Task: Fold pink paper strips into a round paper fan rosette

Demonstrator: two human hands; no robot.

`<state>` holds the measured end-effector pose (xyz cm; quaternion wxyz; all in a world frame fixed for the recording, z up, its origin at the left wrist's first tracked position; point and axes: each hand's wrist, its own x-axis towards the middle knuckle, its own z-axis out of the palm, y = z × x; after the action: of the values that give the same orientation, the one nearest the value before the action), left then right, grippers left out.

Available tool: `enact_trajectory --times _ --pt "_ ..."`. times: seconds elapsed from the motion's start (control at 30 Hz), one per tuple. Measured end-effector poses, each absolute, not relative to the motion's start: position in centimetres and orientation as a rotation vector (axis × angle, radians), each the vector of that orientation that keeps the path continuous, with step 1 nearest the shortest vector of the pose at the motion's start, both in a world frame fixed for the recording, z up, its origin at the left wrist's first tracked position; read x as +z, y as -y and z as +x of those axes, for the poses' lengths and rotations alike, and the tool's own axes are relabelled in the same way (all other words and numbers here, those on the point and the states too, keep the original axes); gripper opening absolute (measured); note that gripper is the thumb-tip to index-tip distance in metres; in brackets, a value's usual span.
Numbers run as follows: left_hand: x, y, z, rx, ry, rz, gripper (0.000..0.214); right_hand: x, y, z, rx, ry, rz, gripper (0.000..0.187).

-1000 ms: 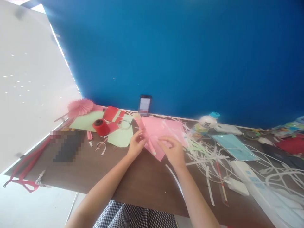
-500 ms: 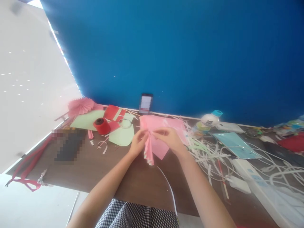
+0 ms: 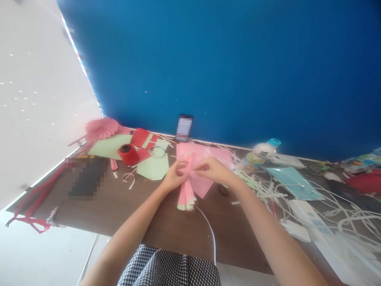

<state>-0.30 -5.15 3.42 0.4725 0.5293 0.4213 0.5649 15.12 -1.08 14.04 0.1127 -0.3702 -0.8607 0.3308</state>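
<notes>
Both hands meet over the middle of the brown table (image 3: 166, 226). My left hand (image 3: 173, 177) and my right hand (image 3: 213, 170) pinch the middle of a pleated pink paper strip (image 3: 186, 194). Its lower half fans out downward below my fingers; its upper end sticks up between the two hands. A flat pink paper sheet (image 3: 205, 159) lies on the table right behind them. A thin white strip (image 3: 208, 230) curves from below the fan toward the table's near edge.
A red thread spool (image 3: 127, 154), pale green paper pieces (image 3: 153, 167), red card and a finished pink paper fan (image 3: 101, 129) lie at left. A phone (image 3: 183, 128) leans on the blue wall. White paper strips, a glue bottle (image 3: 262, 151), a light blue sheet (image 3: 293, 183) crowd the right.
The pleated pink strip came off the flat sheet into both hands. My right hand moved left to meet the left, and the strip's lower end has spread into a fan.
</notes>
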Motion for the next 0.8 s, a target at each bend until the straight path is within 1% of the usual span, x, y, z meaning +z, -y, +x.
enact_trajectory --times 0.13,0.27,0.33,0.43,0.5,0.67,0.8 --pt "3.4 5.2 -0.2 1.297 -0.979 1.388 0.028 14.1 1.3 15.0 0.736 2.724 -1.116 0.021" --pt "2.7 5.2 -0.2 1.194 -0.98 1.339 0.034 15.8 2.7 15.2 0.592 2.809 -1.333 0.008" --pt "2.2 5.2 -0.2 1.181 -1.014 1.291 0.036 16.9 3.6 15.1 0.638 2.841 -1.36 0.004" --pt "1.7 5.1 -0.1 1.178 -1.023 1.252 0.036 17.4 4.3 14.5 0.829 2.805 -1.199 0.002" --pt "1.7 5.1 -0.1 1.164 -0.998 1.229 0.037 16.7 4.1 13.9 0.879 2.753 -1.164 0.003" --pt "1.9 5.2 0.0 1.15 -0.842 1.115 0.036 13.6 2.0 13.8 0.896 2.669 -1.307 0.007" --pt "2.4 5.5 -0.1 1.124 -0.717 1.058 0.037 12.6 1.0 14.5 0.927 2.662 -1.312 0.014"
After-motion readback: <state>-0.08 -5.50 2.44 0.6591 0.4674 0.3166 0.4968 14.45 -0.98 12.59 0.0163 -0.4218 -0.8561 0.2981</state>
